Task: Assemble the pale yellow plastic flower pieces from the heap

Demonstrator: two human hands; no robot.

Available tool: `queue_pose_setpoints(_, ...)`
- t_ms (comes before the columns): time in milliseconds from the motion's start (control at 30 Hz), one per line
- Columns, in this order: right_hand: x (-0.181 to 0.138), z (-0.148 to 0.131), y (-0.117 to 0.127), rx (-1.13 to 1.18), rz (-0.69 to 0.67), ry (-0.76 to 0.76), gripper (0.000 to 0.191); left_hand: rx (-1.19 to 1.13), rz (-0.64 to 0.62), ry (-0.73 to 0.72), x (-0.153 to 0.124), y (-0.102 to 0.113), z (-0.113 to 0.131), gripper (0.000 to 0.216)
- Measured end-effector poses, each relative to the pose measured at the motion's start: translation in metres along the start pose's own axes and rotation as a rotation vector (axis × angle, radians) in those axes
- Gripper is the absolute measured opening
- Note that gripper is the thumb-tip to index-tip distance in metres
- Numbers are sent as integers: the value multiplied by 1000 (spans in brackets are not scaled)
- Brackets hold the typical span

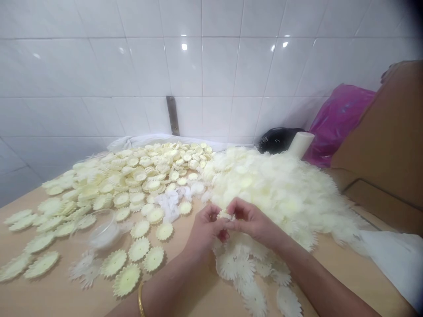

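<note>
Close together over the middle of the table, my left hand (209,226) and my right hand (248,216) pinch a small pale yellow petal-edged piece (226,215) between their fingertips. Much of that piece is hidden by the fingers. Below my right wrist lie several thin, whitish flower-shaped pieces (246,268), loosely overlapping. To the left of my left hand, pale yellow scalloped discs (126,279) with small centre holes lie on the table. Just behind my hands rises a big heap of thin, translucent flower-shaped pieces (267,185).
A large pile of scalloped discs (142,171) covers the back left. Among the discs stand a clear round container (104,231) and crumpled white tissue (169,204). At right are a white cylinder (300,144), a black bag (277,138), a magenta bag (340,114), a cardboard box (386,149) and a white sheet (395,255).
</note>
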State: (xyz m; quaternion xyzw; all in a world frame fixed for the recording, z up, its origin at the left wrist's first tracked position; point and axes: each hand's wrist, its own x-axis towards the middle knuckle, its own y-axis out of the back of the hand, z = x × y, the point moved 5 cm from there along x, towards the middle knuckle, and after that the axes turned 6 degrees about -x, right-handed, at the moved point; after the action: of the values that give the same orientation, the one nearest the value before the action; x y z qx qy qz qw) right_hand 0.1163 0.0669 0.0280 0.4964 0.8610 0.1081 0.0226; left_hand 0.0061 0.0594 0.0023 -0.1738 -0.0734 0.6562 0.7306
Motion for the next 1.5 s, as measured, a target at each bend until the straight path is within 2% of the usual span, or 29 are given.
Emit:
queue_pose_setpoints(167,2,1,6,12,35,17,24,-93,-20,83,-2,-2,-3,20)
queue_pose_setpoints(233,3,3,7,-17,76,23,24,-62,-41,73,-2,-2,-2,17)
queue_pose_setpoints(400,2,2,12,-135,270,83,21,117,-78,-14,2,0,3,15)
queue_pose_setpoints(533,0,0,16,-235,416,94,20,125,-84,36,3,1,0,16)
queue_pose_setpoints(633,-1,-4,16,-389,486,133,19,88,-32,85,3,3,-3,17)
queue_pose_setpoints(700,-1,-5,15,-441,495,167,17,40,-21,100,3,3,-5,19)
queue_pose_setpoints(800,-1,-6,11,-423,456,188,16,-38,-91,122,1,-3,-8,28)
queue_pose_setpoints(900,-1,-6,9,-367,416,177,16,-53,-125,109,0,-6,-8,26)
queue_pose_setpoints(1067,0,-7,10,-194,326,91,17,-21,-42,88,0,-3,-7,16)
queue_pose_setpoints(1200,0,-4,5,-157,260,-1,36,28,-18,21,2,0,-8,14)
queue_pose_setpoints(1233,0,-3,4,-172,253,-6,34,46,-21,0,2,0,-7,13)
queue_pose_setpoints(1333,-1,-6,-1,-226,268,72,16,101,-36,-27,1,-2,-6,13)
queue_pose_setpoints(1500,-4,-12,1,-424,382,229,26,154,-98,-20,-3,-8,-2,23)
